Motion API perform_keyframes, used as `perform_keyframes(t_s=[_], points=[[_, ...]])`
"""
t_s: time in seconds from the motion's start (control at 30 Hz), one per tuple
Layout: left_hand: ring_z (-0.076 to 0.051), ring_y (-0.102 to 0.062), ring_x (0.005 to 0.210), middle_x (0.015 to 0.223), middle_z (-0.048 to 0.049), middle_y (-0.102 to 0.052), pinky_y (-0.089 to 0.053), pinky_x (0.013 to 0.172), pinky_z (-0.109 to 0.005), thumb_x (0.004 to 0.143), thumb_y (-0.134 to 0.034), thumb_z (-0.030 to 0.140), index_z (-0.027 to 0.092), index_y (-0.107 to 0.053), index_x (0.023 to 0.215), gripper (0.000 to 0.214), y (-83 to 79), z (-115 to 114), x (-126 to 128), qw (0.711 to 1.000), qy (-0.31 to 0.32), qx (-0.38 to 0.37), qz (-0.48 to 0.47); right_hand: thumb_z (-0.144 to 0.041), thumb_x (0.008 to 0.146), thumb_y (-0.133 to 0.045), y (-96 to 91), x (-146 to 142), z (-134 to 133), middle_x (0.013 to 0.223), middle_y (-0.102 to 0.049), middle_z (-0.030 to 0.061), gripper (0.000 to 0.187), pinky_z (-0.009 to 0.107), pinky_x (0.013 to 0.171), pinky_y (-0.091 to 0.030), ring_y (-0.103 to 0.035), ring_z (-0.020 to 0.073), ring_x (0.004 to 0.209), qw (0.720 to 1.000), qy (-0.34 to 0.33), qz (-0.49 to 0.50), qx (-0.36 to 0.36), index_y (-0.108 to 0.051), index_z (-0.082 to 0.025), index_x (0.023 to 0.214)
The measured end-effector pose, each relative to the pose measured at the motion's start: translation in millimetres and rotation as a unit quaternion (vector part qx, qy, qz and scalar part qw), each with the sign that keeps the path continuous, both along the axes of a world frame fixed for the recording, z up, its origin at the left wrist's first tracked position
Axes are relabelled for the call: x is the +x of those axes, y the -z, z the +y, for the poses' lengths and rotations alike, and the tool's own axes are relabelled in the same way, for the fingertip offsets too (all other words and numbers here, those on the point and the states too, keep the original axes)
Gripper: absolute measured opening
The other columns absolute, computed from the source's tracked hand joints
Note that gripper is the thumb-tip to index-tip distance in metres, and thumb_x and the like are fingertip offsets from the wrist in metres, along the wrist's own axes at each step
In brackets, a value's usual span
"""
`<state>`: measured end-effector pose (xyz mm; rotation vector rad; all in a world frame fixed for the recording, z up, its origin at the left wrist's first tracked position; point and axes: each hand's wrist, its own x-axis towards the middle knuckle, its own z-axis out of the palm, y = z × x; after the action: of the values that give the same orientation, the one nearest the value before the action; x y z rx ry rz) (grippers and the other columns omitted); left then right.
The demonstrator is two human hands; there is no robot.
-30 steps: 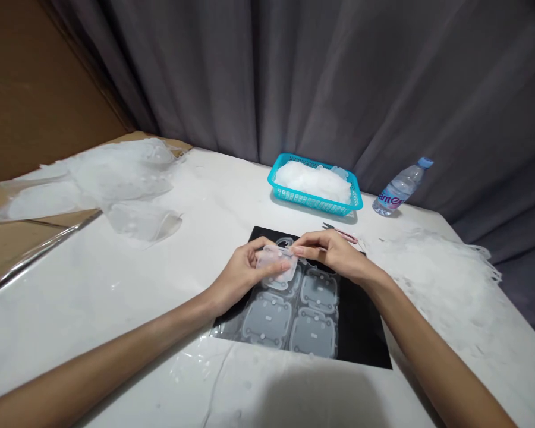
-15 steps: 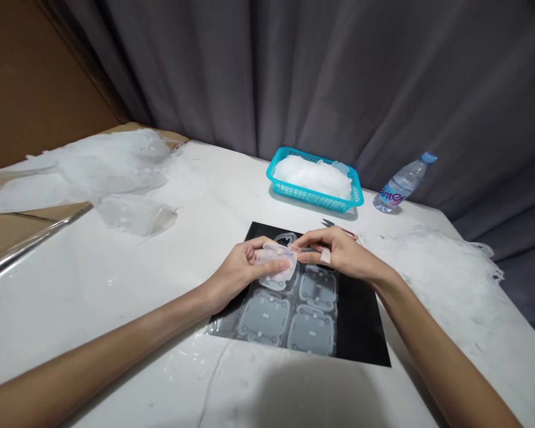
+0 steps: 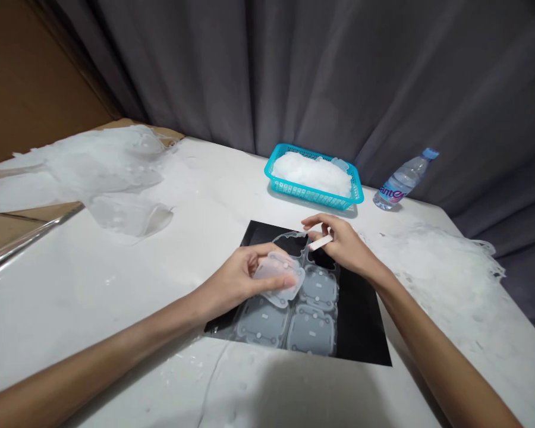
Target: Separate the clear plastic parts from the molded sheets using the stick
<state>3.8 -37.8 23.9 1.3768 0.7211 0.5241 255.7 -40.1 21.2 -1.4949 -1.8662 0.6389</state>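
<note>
My left hand (image 3: 245,279) grips a small clear plastic piece (image 3: 279,279) over a black mat (image 3: 361,321). A sheet of several clear moulded plastic shapes (image 3: 312,321) lies on that mat, just below the held piece. My right hand (image 3: 339,244) has lifted off to the right and pinches a small whitish strip (image 3: 320,242) between its fingers, a short way above the mat's far edge.
A turquoise basket (image 3: 312,193) of white plastic bits stands behind the mat. A water bottle (image 3: 403,181) lies at the back right. Heaps of clear plastic scrap lie at the left (image 3: 93,178) and right (image 3: 432,267) of the white table (image 3: 116,285). A grey curtain hangs behind.
My right hand pulled away from the clear piece toward the back right, now carrying a small strip. My left hand lowered slightly with the piece.
</note>
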Motion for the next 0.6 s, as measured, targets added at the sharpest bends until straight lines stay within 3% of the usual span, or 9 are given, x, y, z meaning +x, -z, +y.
perform_keyframes(t_s=[0.1, 0.17, 0.3, 0.4, 0.6], points=[[-0.011, -0.06, 0.07, 0.079, 0.001, -0.068, -0.047, 0.065, -0.022, 0.08, -0.088, 0.035, 0.017, -0.073, 0.096, 0.028, -1.9, 4.2, -1.8, 1.0, -0.018, 0.015, -0.001, -0.026, 0.093, -0.064, -19.6, 6.5, -3.7, 0.124, -0.071, 0.0082, 0.025, 0.035, 0.082, -0.046, -0.057, 0.0189, 0.085, 0.999, 0.007, 0.044, -0.006, -0.07, -0.02, 0.117], [-0.011, -0.061, 0.07, 0.079, 0.0009, -0.068, -0.047, 0.065, -0.022, 0.081, -0.088, 0.035, 0.017, -0.073, 0.095, 0.027, -1.4, 4.5, -1.5, 0.999, -0.026, 0.018, 0.0, -0.031, 0.096, -0.064, -32.8, 5.9, -9.7, 0.118, -0.072, 0.0067, 0.022, 0.034, 0.079, -0.045, -0.055, 0.0179, 0.083, 0.998, 0.003, 0.056, -0.012, -0.071, -0.021, 0.114], [-0.011, -0.063, 0.072, 0.08, 0.0014, -0.069, -0.048, 0.068, -0.021, 0.082, -0.087, 0.036, 0.017, -0.073, 0.094, 0.026, 1.0, 1.6, -0.1, 1.0, -0.026, 0.006, -0.001, -0.044, 0.1, -0.063, -50.7, -3.3, -23.7, 0.096, -0.072, 0.0034, 0.025, 0.03, 0.07, -0.043, -0.055, 0.0165, 0.076, 0.99, -0.082, 0.061, -0.093, -0.074, -0.022, 0.106], [-0.011, -0.063, 0.072, 0.081, 0.0012, -0.069, -0.048, 0.067, -0.02, 0.083, -0.086, 0.037, 0.017, -0.073, 0.094, 0.026, 2.0, -0.3, 0.3, 1.0, -0.022, -0.006, -0.004, -0.046, 0.096, -0.071, -53.4, -10.2, -28.5, 0.09, -0.071, 0.0015, 0.025, 0.028, 0.068, -0.041, -0.053, 0.0149, 0.074, 0.975, -0.163, 0.058, -0.137, -0.076, -0.021, 0.098], [-0.013, -0.066, 0.074, 0.085, -0.0015, -0.073, -0.048, 0.067, -0.021, 0.084, -0.085, 0.043, 0.015, -0.074, 0.096, 0.032, 3.2, -0.3, -0.2, 0.999, -0.019, -0.034, -0.006, -0.04, 0.094, -0.074, -47.1, -11.6, -25.4, 0.08, -0.066, -0.0011, 0.023, 0.026, 0.067, -0.039, -0.05, 0.0121, 0.07, 0.964, -0.178, 0.101, -0.169, -0.075, -0.018, 0.09]])
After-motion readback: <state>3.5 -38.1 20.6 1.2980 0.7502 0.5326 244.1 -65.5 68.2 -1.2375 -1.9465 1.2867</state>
